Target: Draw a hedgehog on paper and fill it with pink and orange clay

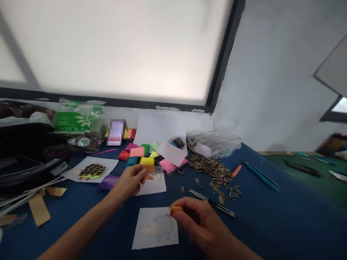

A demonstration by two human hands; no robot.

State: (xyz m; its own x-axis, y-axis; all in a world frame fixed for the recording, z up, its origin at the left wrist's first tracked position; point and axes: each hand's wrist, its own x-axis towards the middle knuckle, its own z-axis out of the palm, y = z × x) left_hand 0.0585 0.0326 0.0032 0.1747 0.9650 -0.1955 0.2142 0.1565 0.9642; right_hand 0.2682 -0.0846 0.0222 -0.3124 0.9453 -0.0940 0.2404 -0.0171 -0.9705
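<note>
Though two hands (131,179) (202,218), one orange lump (176,211)

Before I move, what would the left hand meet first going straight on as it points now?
Beyond the orange packet it holds, the left hand would probably meet the bright pink packet first, though depth is unclear and it might pass above.

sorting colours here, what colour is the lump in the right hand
The lump is orange; head view.

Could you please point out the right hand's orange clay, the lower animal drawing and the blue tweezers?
Orange clay (176,210): head view, middle.
Lower animal drawing (164,224): head view, body.
Blue tweezers (260,176): head view, middle.
</note>
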